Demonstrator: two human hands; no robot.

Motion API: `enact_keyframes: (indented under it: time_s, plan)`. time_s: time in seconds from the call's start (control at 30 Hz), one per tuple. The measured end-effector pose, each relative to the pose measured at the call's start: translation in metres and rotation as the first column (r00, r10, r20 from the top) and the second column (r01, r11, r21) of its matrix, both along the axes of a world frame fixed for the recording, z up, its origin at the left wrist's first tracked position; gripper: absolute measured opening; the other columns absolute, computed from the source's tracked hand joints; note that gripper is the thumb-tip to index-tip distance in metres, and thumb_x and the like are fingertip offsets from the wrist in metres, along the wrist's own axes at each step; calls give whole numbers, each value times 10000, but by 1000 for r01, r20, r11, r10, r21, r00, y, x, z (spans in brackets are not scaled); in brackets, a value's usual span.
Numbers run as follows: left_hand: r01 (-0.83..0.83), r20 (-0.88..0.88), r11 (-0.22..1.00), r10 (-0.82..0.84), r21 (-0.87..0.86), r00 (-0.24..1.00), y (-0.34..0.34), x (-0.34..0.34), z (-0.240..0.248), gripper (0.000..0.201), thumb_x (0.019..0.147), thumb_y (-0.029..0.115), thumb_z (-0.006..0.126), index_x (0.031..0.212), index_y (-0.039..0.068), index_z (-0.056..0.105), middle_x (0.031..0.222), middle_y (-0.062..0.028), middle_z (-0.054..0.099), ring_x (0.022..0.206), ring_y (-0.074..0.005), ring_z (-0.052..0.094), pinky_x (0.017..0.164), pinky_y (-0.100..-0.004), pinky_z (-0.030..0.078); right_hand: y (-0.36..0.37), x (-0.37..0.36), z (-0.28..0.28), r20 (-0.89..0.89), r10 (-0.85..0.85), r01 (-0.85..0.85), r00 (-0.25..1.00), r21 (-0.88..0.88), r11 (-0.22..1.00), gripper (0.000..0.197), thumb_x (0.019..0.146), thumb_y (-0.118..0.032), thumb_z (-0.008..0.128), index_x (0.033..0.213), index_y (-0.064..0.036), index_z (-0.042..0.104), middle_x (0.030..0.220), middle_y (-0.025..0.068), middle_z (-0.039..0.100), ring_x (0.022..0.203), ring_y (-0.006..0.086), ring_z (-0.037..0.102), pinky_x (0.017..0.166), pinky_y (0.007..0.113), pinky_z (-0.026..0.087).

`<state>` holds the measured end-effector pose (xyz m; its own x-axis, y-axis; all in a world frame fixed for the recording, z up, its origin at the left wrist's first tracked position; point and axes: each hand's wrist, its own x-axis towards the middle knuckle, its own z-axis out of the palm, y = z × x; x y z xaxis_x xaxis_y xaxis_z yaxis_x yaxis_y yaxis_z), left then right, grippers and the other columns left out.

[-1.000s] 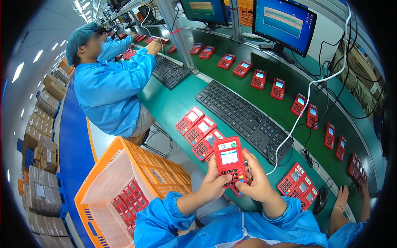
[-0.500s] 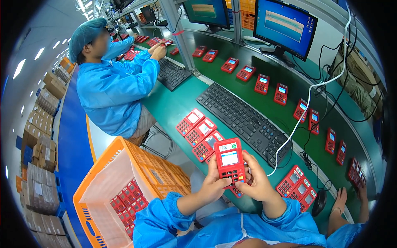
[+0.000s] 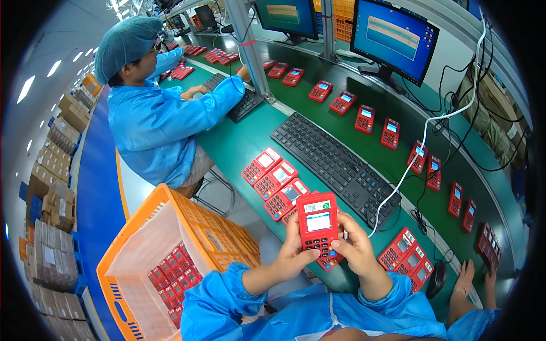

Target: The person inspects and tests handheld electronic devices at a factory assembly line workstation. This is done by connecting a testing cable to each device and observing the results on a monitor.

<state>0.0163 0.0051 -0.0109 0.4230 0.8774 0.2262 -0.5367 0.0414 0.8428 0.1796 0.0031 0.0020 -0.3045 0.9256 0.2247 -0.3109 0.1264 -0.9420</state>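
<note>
A red card payment terminal (image 3: pixel 318 223) with a lit white screen is held upright between both my hands, its keypad toward me. My left hand (image 3: pixel 291 250) wraps its left side, with the thumb by the lower keys. My right hand (image 3: pixel 359 249) grips the right side, its thumb over the keys at the keypad's right. Just beyond, a row of red terminals (image 3: pixel 280 177) lies on the green bench, partly covered by the held one. Past my right hand lie several more red terminals (image 3: pixel 406 257).
A black keyboard (image 3: pixel 335 162) lies ahead, a mouse (image 3: pixel 437 279) at right. Terminals (image 3: pixel 364 119) line the dark green strip below a monitor (image 3: pixel 392 42). An orange crate (image 3: pixel 219 236) holding terminals stands at left. A co-worker (image 3: pixel 165 113) sits far left; another person's hand (image 3: pixel 465 278) rests at right.
My right thumb has moved up the keypad and my left thumb has shifted slightly. The screen's display looks different. Terminals on the strip have shifted slightly right. The co-worker's hands have moved apart.
</note>
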Motion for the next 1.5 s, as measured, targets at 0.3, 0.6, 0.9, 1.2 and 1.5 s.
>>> enact_keyframes:
  time_s: [0.3,0.6,0.9,1.2,1.5]
  plan:
    - [13,-7,1000,-14,-25,1000,1,-1,-7,867,715,-107,426,1419,135,-17,1356,-158,362,1234,-304,437,1003,-450,396,1,1,-4,22,-43,44,999,-20,999,492,822,-9,503,1302,39,407,1118,63,499,936,100,477,840,251,399]
    - [-10,142,978,40,-208,989,6,4,2,850,744,-20,496,1409,154,-4,1347,-206,364,1214,-352,447,996,-475,401,3,-4,-9,-157,-143,109,977,-205,973,486,830,13,454,1297,-37,330,1146,106,510,975,133,515,810,252,436]
    - [11,170,979,24,-202,985,8,2,10,880,700,-94,459,1398,143,-22,1378,-233,333,1226,-310,444,1013,-449,386,4,0,-12,-175,-114,62,978,-279,958,322,841,20,428,1163,25,442,1117,87,520,935,116,522,761,228,452]
    - [-46,109,991,60,-124,992,6,3,-1,879,687,-79,479,1404,154,26,1308,-207,418,1187,-332,478,1017,-467,379,1,-7,-1,-93,-120,109,988,-121,987,468,803,44,509,1261,11,417,1124,56,499,934,82,475,813,224,387]
    - [15,127,993,0,-115,992,9,3,-2,882,696,-81,490,1401,136,6,1322,-164,386,1191,-284,479,1011,-431,386,2,-3,-6,-36,-115,112,993,-78,991,469,786,42,547,1242,7,445,1118,39,494,839,60,425,737,204,365]
